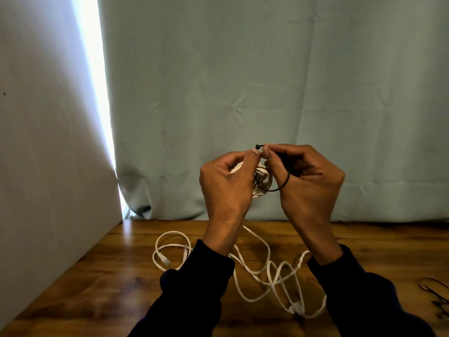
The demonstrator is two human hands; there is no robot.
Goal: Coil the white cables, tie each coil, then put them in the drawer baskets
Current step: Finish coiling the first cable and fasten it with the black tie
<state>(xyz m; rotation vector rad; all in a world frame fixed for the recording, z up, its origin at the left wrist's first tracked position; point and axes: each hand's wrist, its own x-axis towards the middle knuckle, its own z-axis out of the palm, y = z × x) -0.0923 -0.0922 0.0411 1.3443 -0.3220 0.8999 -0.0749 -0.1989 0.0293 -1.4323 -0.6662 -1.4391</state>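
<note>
Both hands are raised above the brown wooden surface (126, 283), close together and almost touching at the fingertips. The left hand (226, 186) has its fingers curled round a small coil of white cable (261, 177), which shows in the gap between the two hands, and its thumb and forefinger pinch the head end of a thin black cable tie (279, 187) at the coil's 12 o'clock. The right hand (308, 186) also has curled fingers and pinches the same end of the tie from the other side; the tie's black loop hangs down from the pinch, sweeping round the 3 to 6 o'clock side of the coil and crossing the right palm. Both forearms wear dark navy sleeves (194, 295). Below the hands, a long loose white cable (267, 268) lies in tangled loops on the surface, with a clear plug end at about 9 o'clock of the tangle and another connector at about 5 o'clock. At the surface's 3 o'clock edge lie several more thin black ties (437, 295), partly cut off by the frame. A pale grey-green fabric curtain (267, 81) hangs behind the surface, with a white panel (48, 142) at 9 o'clock and a bright strip of light between them
</note>
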